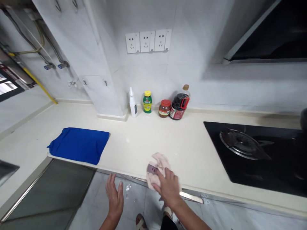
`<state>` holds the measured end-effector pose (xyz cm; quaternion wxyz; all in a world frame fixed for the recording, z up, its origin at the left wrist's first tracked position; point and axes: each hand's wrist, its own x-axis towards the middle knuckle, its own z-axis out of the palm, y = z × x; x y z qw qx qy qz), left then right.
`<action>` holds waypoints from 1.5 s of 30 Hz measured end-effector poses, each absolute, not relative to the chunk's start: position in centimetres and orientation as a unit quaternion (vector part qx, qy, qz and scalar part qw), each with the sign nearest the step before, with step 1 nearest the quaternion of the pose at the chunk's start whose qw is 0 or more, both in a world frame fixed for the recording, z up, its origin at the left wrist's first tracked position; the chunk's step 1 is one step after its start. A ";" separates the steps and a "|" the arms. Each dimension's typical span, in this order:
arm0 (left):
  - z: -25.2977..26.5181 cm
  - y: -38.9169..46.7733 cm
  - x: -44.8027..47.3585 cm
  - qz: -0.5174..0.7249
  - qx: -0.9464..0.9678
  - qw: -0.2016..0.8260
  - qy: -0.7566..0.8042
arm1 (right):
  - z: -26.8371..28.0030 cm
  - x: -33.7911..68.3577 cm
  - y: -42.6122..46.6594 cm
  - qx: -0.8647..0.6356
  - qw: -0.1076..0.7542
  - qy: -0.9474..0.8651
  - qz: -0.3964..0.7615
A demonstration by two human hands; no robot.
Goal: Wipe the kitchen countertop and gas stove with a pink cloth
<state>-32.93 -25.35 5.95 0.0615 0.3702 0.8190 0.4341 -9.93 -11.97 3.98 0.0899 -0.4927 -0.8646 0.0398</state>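
A crumpled pale pink cloth (pixel 161 158) with a purple patch lies at the front edge of the cream countertop (pixel 134 145). My right hand (pixel 169 188) is closed on this cloth, its fingers partly over it, and part of the cloth hangs past the edge. Off the counter's front, in the air, my left hand (pixel 115 195) holds nothing, fingers extended and thumb apart. A blue folded cloth (pixel 80 144) is spread on the counter to the left, beyond my left hand.
Along the wall stand a white spray bottle (pixel 132 103), a green bottle with yellow cap (pixel 147 103), a red-lidded jar (pixel 164 109) and a large dark sauce bottle (pixel 178 105). A black gas stove (pixel 240 169) is at right, under a range hood (pixel 271 35). Sockets (pixel 145 42) are above.
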 end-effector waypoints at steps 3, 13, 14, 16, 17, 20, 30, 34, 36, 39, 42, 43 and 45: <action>6.1 -28.1 -33.0 0.429 0.342 0.083 0.832 | 4.9 -18.0 -12.7 -0.433 0.084 -0.890 0.119; 6.3 -31.7 -32.6 0.441 0.283 0.127 0.842 | 7.5 -29.0 -12.7 -0.254 0.051 -0.947 0.189; 6.3 -31.7 -32.4 0.441 0.284 0.133 0.841 | 7.3 -27.7 -12.6 -0.250 0.059 -0.948 0.186; 6.1 -31.6 -32.2 0.437 0.291 0.150 0.838 | 6.6 -23.8 -12.3 -0.276 0.069 -0.942 0.180; 5.8 -31.6 -32.1 0.433 0.296 0.160 0.836 | 6.1 -21.3 -12.2 -0.305 0.069 -0.933 0.176; 4.5 -31.7 -31.7 0.420 0.296 0.190 0.837 | 4.5 -12.7 -11.6 -0.408 0.063 -0.899 0.148; 4.1 -30.7 -30.2 0.403 0.285 0.292 0.820 | 1.6 14.7 -7.6 -0.611 0.013 -0.790 -0.054; 4.0 -31.0 -31.3 0.409 0.285 0.280 0.821 | 2.1 16.6 -7.3 -0.671 -0.008 -0.739 -0.059; 3.7 -31.5 -32.1 0.403 0.275 0.287 0.824 | 2.6 13.9 -8.1 -0.691 -0.015 -0.721 -0.049; 3.5 -32.0 -32.9 0.398 0.253 0.289 0.833 | 3.6 6.5 -9.9 -0.673 -0.006 -0.740 -0.007; 3.8 -31.8 -32.8 0.396 0.245 0.299 0.833 | 4.7 -2.2 -11.2 -0.629 0.024 -0.775 0.060; 3.9 -31.6 -32.7 0.396 0.246 0.301 0.832 | 5.0 -4.8 -11.4 -0.615 0.032 -0.784 0.080; 4.1 -30.9 -32.3 0.396 0.253 0.298 0.831 | 5.8 -8.7 -11.3 -0.567 0.040 -0.813 0.127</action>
